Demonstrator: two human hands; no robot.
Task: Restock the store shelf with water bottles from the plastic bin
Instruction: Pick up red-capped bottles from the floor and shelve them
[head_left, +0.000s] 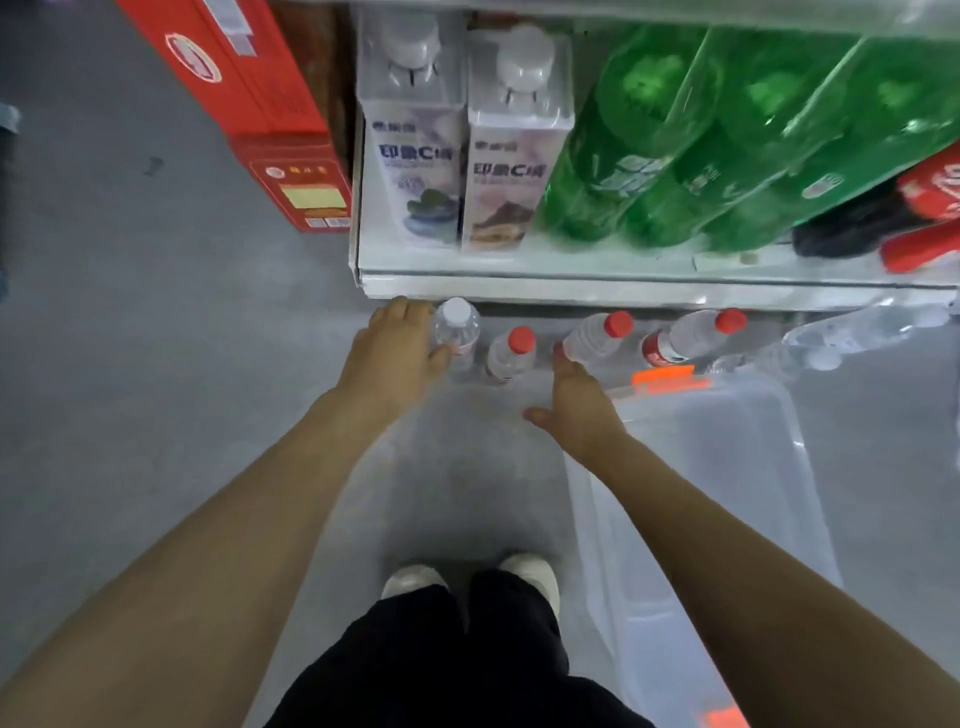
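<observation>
Clasping the white-capped water bottle in curled left hand fingers to seat it at the row's left end beneath the shelf, reaching right hand fingers, grip unclear, to 1 red-capped bottle, beside the seemingly emptied plastic bin.

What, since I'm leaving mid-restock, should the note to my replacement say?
Left hand: grip on the white-cap bottle, leftmost in the bottom row.
Right hand: open, fingertips at a red-cap bottle.
Done: middle bottle and right bottle, both red-capped, stand in that row; bin shows no bottles.
Left: likely just settle these two; far-right bottles are too blurred to judge.
</observation>
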